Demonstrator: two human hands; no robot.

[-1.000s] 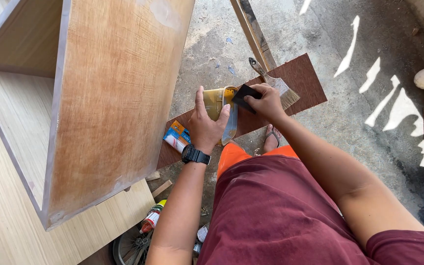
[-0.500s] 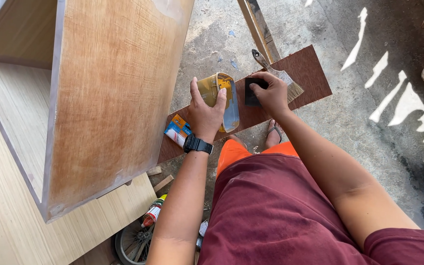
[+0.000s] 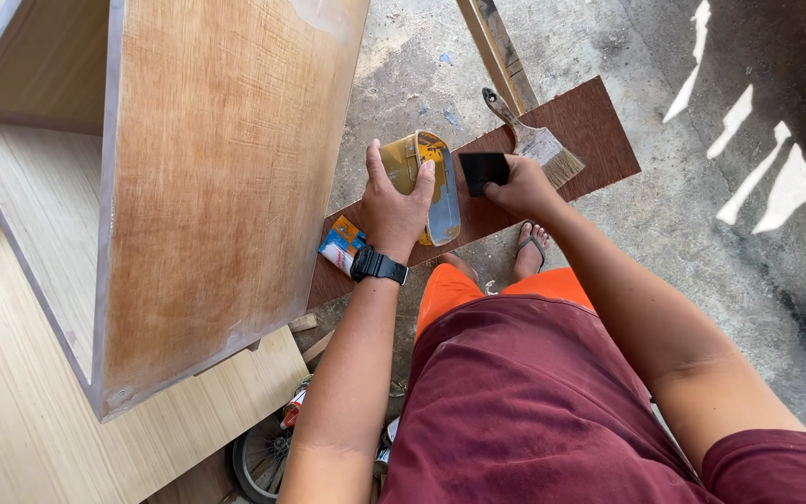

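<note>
Nearest the camera is the person's maroon shirt and orange shorts, with a sandalled foot showing on the grey concrete floor below. Low at the left edge of the lap, a small spoked wheel pokes out from under a pale wood-grain panel. The left hand, a black watch on its wrist, is clamped around a yellow, glue-smeared tin can, thumb on one side and fingers wrapped over the other, holding it tilted above a dark reddish-brown plywood sheet that lies on the floor. Just beside that wrist, a small orange and blue packet rests on the sheet's near end. The right hand is closed on a flat black square card, pinching it by one edge right next to the can's rim. Just beyond the card, a wood-handled paintbrush with pale bristles lies on the sheet. To the left stands a large open plywood box, its brown side facing up. Farther off, a long wooden strip lies on the floor.
</note>
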